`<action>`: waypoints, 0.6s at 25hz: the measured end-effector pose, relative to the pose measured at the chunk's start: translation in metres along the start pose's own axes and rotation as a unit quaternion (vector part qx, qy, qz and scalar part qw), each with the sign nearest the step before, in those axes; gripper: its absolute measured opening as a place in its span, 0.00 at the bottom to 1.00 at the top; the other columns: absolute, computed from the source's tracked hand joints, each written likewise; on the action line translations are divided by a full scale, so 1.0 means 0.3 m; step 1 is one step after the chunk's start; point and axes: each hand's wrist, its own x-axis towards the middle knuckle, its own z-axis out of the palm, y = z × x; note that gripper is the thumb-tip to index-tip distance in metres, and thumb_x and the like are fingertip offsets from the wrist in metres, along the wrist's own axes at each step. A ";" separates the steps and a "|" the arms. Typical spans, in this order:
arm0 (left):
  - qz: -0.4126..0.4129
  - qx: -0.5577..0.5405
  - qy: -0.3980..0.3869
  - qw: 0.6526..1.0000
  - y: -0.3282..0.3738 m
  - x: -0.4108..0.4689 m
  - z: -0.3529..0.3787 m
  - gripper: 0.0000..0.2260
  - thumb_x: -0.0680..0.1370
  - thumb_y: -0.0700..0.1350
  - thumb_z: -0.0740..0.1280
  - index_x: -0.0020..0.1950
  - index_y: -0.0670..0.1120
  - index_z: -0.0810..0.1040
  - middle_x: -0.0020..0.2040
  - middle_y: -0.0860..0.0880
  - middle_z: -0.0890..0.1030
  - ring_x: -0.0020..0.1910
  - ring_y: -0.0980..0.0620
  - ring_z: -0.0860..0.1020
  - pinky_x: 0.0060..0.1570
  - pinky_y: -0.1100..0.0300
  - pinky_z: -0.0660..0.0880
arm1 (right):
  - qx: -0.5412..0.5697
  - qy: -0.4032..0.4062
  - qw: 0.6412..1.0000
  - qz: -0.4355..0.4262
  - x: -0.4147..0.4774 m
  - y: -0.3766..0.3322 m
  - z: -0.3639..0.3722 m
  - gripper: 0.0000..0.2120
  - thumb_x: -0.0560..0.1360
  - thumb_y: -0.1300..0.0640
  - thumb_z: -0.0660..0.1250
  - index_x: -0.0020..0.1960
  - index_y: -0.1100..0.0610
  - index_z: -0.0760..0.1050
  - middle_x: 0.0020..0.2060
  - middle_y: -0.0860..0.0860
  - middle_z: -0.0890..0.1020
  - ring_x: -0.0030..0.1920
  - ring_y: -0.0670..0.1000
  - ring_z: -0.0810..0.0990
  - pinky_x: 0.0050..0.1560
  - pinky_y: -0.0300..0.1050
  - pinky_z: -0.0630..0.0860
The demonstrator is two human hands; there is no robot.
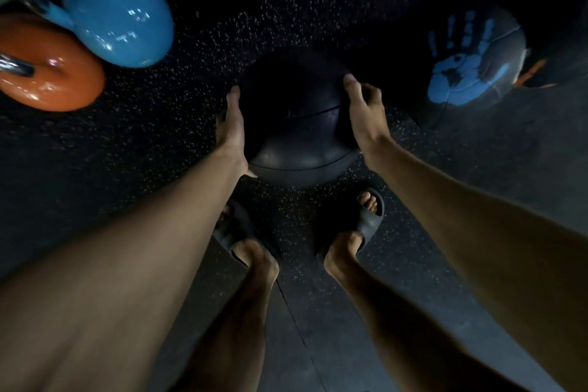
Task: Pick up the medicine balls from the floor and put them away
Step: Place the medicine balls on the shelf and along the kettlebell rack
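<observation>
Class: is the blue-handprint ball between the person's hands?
No, the left hand and right hand flank a black medicine ball; the handprint ball lies apart.

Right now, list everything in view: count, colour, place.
black medicine ball: one, black, on the floor at centre, between the hands
handprint medicine ball: one, dark with a blue handprint, on the floor at right, apart from the black one
blue kettlebell: one, blue with a dark handle, upper left
orange kettlebell: one, orange, left edge, just below the blue one
orange object: one, orange, behind the handprint ball; too hidden to name
floor: black speckled rubber
sandals: two, black, on the person's feet, below the black ball
left hand: flat against the black ball's left side
right hand: curled on its right side
</observation>
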 end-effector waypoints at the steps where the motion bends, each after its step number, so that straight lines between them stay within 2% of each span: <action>1: 0.016 0.004 0.003 1.000 0.028 -0.072 -0.024 0.60 0.43 0.84 0.64 0.75 0.67 0.63 0.78 0.50 0.64 0.74 0.34 0.65 0.55 0.18 0.57 | 0.008 0.002 1.000 -0.006 -0.062 -0.044 -0.007 0.40 0.68 0.25 0.59 0.73 0.48 0.65 0.67 0.51 0.74 0.68 0.54 0.72 0.72 0.56 0.67; 6: 0.087 0.036 -0.009 0.996 0.233 -0.497 -0.139 0.58 0.44 0.84 0.65 0.73 0.64 0.68 0.72 0.50 0.74 0.66 0.38 0.74 0.59 0.25 0.64 | 0.056 0.018 0.998 -0.029 -0.430 -0.339 -0.068 0.37 0.72 0.28 0.59 0.74 0.49 0.64 0.67 0.51 0.74 0.66 0.54 0.72 0.69 0.56 0.69; 8: 0.097 0.053 -0.006 0.994 0.344 -0.705 -0.201 0.54 0.46 0.83 0.66 0.70 0.63 0.72 0.68 0.49 0.76 0.63 0.37 0.75 0.58 0.24 0.61 | 0.083 0.033 0.995 -0.051 -0.628 -0.506 -0.096 0.35 0.74 0.29 0.60 0.73 0.50 0.65 0.66 0.52 0.74 0.65 0.54 0.73 0.68 0.55 0.71; 10: 0.114 0.062 -0.020 0.991 0.449 -0.898 -0.263 0.52 0.43 0.83 0.67 0.64 0.63 0.77 0.66 0.47 0.79 0.61 0.34 0.77 0.56 0.21 0.61 | 0.101 0.046 0.991 -0.079 -0.835 -0.668 -0.126 0.34 0.75 0.31 0.60 0.73 0.50 0.65 0.67 0.53 0.73 0.66 0.55 0.73 0.68 0.54 0.70; 13: 0.148 0.071 -0.037 0.986 0.567 -1.143 -0.346 0.52 0.40 0.81 0.68 0.62 0.62 0.79 0.60 0.46 0.83 0.57 0.33 0.80 0.55 0.21 0.63 | 0.126 0.033 0.986 -0.101 -1.088 -0.885 -0.166 0.41 0.66 0.25 0.60 0.72 0.49 0.65 0.67 0.53 0.73 0.66 0.55 0.72 0.69 0.57 0.70; 15: 0.193 0.052 -0.045 0.979 0.622 -1.363 -0.401 0.49 0.46 0.80 0.69 0.62 0.59 0.80 0.57 0.46 0.85 0.55 0.35 0.82 0.57 0.27 0.70 | 0.134 0.027 0.982 -0.129 -1.253 -1.020 -0.190 0.44 0.62 0.25 0.61 0.70 0.49 0.67 0.65 0.53 0.75 0.64 0.55 0.74 0.68 0.57 0.71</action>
